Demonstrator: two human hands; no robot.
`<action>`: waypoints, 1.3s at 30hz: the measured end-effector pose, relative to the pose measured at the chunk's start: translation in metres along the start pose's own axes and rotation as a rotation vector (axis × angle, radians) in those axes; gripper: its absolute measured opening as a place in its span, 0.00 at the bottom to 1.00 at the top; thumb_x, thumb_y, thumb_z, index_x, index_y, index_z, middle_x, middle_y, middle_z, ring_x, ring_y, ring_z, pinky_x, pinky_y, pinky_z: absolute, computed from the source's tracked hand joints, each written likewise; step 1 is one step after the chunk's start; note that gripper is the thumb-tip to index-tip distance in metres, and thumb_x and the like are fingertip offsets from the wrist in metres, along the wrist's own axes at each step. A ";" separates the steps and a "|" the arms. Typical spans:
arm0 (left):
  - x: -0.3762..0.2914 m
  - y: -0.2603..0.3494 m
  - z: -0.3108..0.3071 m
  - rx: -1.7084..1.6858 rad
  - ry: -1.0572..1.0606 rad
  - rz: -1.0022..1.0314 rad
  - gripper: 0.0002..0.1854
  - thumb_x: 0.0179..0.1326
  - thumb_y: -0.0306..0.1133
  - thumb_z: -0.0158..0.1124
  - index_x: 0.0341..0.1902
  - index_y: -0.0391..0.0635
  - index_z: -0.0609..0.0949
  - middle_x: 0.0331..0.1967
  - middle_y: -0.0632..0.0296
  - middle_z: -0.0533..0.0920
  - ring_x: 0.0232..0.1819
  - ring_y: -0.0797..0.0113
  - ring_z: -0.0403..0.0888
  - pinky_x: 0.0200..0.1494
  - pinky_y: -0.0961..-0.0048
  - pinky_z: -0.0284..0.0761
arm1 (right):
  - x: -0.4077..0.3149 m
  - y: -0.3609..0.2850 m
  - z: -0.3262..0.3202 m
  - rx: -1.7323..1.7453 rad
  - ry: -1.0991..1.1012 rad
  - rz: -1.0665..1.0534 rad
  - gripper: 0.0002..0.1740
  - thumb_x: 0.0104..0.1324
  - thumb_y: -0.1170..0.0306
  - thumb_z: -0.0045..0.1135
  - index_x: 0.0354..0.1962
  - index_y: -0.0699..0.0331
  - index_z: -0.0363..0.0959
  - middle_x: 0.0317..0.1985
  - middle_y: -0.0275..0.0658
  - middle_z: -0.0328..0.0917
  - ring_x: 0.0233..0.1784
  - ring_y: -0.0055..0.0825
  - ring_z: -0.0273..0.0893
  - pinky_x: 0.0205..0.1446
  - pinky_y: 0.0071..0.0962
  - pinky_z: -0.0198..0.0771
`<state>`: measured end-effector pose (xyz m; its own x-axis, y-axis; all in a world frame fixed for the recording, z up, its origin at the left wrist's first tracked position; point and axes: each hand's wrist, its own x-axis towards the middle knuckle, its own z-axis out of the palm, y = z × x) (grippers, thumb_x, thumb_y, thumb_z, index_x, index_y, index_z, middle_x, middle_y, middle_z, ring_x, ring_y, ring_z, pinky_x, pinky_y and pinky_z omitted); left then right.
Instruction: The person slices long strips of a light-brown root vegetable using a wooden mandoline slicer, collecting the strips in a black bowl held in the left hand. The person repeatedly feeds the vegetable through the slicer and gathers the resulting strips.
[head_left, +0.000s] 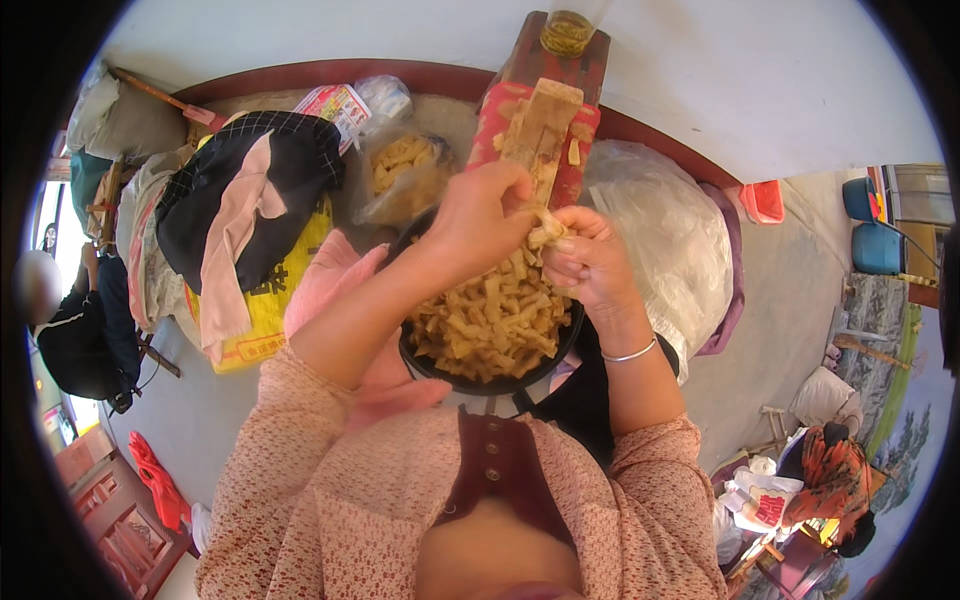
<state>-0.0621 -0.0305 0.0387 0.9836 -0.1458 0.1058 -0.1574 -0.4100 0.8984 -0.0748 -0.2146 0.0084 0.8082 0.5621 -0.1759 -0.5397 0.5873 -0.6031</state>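
Note:
In front of my chest, both hands hold one soft pale-yellow strip (547, 227) that looks folded or looped. My left hand (484, 210) pinches its upper left end between thumb and fingers. My right hand (585, 255), below a silver bangle, grips the other side with curled fingers. Beneath them is a round black basin (480, 386) heaped with short yellowish-brown pieces (491, 322); my left forearm hides part of it. Just beyond my hands, a wooden block (551, 124) rests on red patterned cloth (495, 112) over a narrow bench (525, 56).
A glass jar of yellowish liquid (566, 34) stands on the bench's far end. Left are a plastic bag of pale pieces (401, 165), a pink towel (330, 277) and black cloth (247, 180). A large clear plastic bag (660, 232) lies right. People sit at far left (82, 330) and lower right (832, 480).

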 end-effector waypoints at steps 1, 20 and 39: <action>-0.001 -0.002 0.000 0.000 -0.011 0.015 0.05 0.47 0.21 0.61 0.28 0.39 0.76 0.20 0.62 0.73 0.23 0.77 0.67 0.26 0.76 0.64 | 0.000 0.000 -0.002 0.021 -0.014 0.003 0.07 0.62 0.76 0.59 0.38 0.68 0.75 0.18 0.28 0.67 0.15 0.10 0.56 0.17 0.14 0.51; 0.000 -0.010 -0.042 -1.120 -0.634 -0.354 0.20 0.63 0.40 0.61 0.18 0.42 0.74 0.11 0.68 0.70 0.11 0.77 0.64 0.17 0.81 0.60 | -0.008 -0.020 0.008 -0.640 0.096 -0.258 0.09 0.64 0.69 0.59 0.31 0.68 0.75 0.19 0.25 0.68 0.20 0.09 0.58 0.23 0.13 0.52; 0.030 -0.031 -0.026 0.404 -0.157 0.146 0.11 0.58 0.39 0.62 0.38 0.47 0.79 0.25 0.51 0.78 0.31 0.44 0.76 0.32 0.57 0.70 | 0.031 -0.018 0.006 -1.476 0.397 -0.479 0.07 0.62 0.71 0.53 0.27 0.65 0.71 0.20 0.46 0.73 0.23 0.46 0.72 0.26 0.34 0.65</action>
<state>-0.0256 0.0011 0.0250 0.9282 -0.3504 0.1251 -0.3459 -0.6888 0.6371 -0.0410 -0.2044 0.0182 0.9622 0.1822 0.2023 0.2692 -0.5260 -0.8068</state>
